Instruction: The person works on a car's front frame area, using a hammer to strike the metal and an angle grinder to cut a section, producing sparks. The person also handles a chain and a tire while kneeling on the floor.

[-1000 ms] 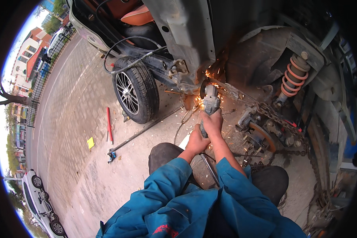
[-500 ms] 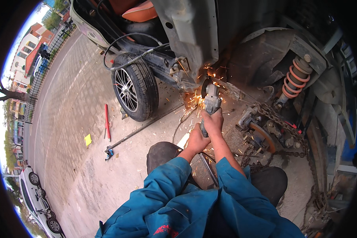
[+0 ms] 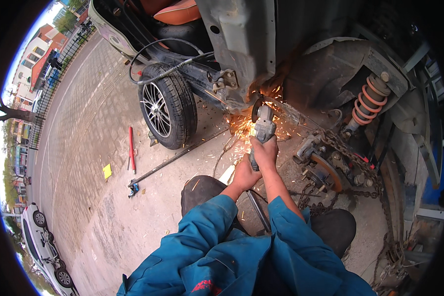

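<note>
An angle grinder (image 3: 264,127) points away from me, held in both hands. My left hand (image 3: 245,173) is closed round the rear of its body. Farther forward, my right hand (image 3: 265,152) grips it just behind the head. The dark disc (image 3: 256,108) meets the lower edge of the car's body panel (image 3: 244,56). Orange sparks (image 3: 242,127) spray from there, mostly down and to the left, over the ground. Glare and sparks hide the exact line of contact.
Left of the grinder a wheel (image 3: 167,106) stands under the sill. A red bar (image 3: 131,149), a yellow paper (image 3: 107,171) and a long metal rod (image 3: 177,158) lie on the ground. At right are a brake disc (image 3: 326,172), a chain (image 3: 348,146) and a coil spring (image 3: 369,101).
Both hands keep their hold on the grinder, which stays nearly in place. The spark spray has changed shape, and the whole view has shifted slightly.
</note>
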`<state>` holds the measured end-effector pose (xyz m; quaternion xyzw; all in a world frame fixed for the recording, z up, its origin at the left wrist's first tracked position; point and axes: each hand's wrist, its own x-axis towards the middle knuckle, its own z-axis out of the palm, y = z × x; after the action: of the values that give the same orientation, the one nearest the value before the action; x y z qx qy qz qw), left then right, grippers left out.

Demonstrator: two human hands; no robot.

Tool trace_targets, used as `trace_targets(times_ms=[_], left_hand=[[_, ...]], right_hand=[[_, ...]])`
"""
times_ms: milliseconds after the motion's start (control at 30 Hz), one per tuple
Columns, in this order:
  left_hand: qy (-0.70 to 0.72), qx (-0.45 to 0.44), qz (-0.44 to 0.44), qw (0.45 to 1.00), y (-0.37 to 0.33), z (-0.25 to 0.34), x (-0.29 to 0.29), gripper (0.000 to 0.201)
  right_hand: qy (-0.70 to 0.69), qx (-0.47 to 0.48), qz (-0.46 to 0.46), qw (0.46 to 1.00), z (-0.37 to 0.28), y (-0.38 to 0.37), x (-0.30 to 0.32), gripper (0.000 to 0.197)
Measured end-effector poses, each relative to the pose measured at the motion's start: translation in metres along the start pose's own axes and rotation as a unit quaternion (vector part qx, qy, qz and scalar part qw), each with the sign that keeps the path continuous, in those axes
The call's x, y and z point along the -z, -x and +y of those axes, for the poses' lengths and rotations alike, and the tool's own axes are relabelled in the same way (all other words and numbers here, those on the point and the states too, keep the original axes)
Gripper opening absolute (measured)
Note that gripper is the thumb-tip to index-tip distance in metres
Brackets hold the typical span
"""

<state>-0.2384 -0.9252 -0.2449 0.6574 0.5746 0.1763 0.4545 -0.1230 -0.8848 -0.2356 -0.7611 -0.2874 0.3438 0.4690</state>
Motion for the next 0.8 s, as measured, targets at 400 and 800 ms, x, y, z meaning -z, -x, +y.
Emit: trace_targets(times_ms=[400,800], left_hand=[[-0.007,0.016,-0.016,1.000,0.002,-0.004,-0.002,0.075],[0.007,0.036,-0.022,0.999,0.004,0.006,-0.004,0.067]], right_hand=[[0.004,-0.009,0.001,1.000,0.007,0.001,-0.001,0.066],[0.024,-0.015,-0.014,1.000,0.006,-0.002,0.007,0.063]])
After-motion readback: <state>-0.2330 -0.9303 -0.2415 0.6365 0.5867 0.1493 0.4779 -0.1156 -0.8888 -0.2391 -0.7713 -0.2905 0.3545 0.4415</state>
